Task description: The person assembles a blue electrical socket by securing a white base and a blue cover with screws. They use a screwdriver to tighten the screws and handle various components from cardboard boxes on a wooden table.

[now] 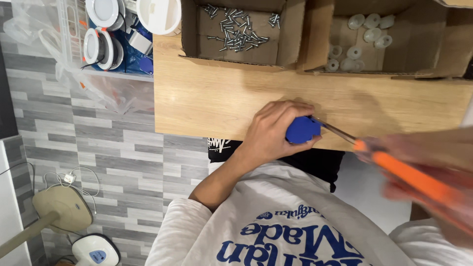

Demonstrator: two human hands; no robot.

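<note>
The left hand (273, 130) is clamped around a small blue plastic part (302, 129), pressing it down near the front edge of the wooden table (207, 98). This grip keeps the part from turning or sliding while a tool bears on it. The part sits under the fingers and thumb, with its outer end exposed toward the tool.

The right hand (433, 172) is blurred; it appears wrapped around the orange handle of a screwdriver (394, 167), but the exact finger position cannot be told. The metal shaft runs at a slant, and its tip meets the exposed end of the blue part.

Beyond the left hand, an open cardboard box of screws (236, 29) stands on the table. Beside it, beyond the screwdriver, a second cardboard box (315, 34) holds white plastic pieces (354, 49). Both lie within easy reach of the hands.
</note>
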